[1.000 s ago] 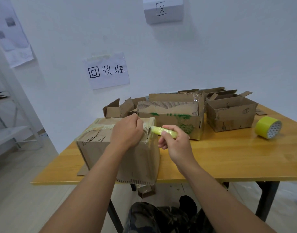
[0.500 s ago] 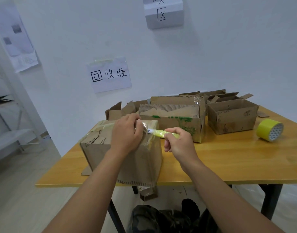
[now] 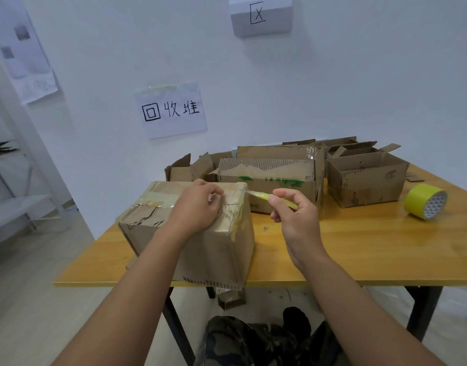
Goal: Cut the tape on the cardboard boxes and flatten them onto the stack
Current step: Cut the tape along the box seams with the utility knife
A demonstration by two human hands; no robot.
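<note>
A taped cardboard box stands at the near left edge of the wooden surface, its top and right corner covered in clear, glossy tape. The left hand rests on top of the box with its fingers curled down onto the taped seam, steadying it. The right hand pinches a yellow-green utility knife between thumb and fingers, with the blade end pointing left and meeting the upper right corner of the box. Behind it, a longer open box with green printing sits just beyond the knife, and another open box stands to its right. More opened boxes lie at the back near the wall. A roll of yellow tape lies on its side at the right of the surface, well apart from the hands. A paper sign with handwritten characters hangs on the white wall.
</note>
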